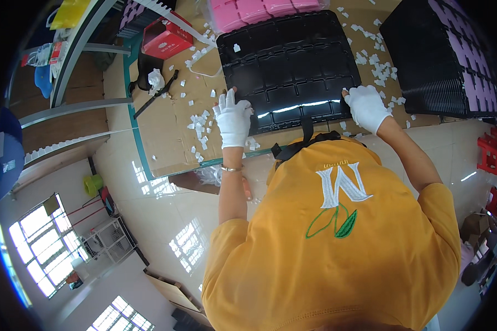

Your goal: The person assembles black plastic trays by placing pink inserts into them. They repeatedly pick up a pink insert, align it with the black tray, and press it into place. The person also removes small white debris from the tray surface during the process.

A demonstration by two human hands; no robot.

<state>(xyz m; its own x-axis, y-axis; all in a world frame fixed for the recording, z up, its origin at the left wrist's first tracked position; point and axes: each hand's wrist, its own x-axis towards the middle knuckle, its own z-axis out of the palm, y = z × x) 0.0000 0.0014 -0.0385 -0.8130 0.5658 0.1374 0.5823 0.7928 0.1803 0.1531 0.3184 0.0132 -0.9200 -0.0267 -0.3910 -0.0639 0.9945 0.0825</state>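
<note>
A black plastic tray [292, 58] with rows of molded compartments lies on the cardboard-covered table in front of me. My left hand [233, 118], in a white glove with bare fingertips, is closed at the tray's near left edge. At the near right edge my right hand [366, 107], gloved the same way, has its fingers bent around the rim. Parts of the fingers on both hands are hidden. One small white paper piece [237, 48] sits on the tray's far left part. Beyond the tray is a stack of pink molded pieces [259, 12].
A tall stack of black trays with lilac pieces [431, 60] stands at the right. White paper scraps [378, 69] are scattered over the cardboard [165, 129]. At the far left are a red box [165, 38], a black strap [157, 95] and metal shelving [77, 112].
</note>
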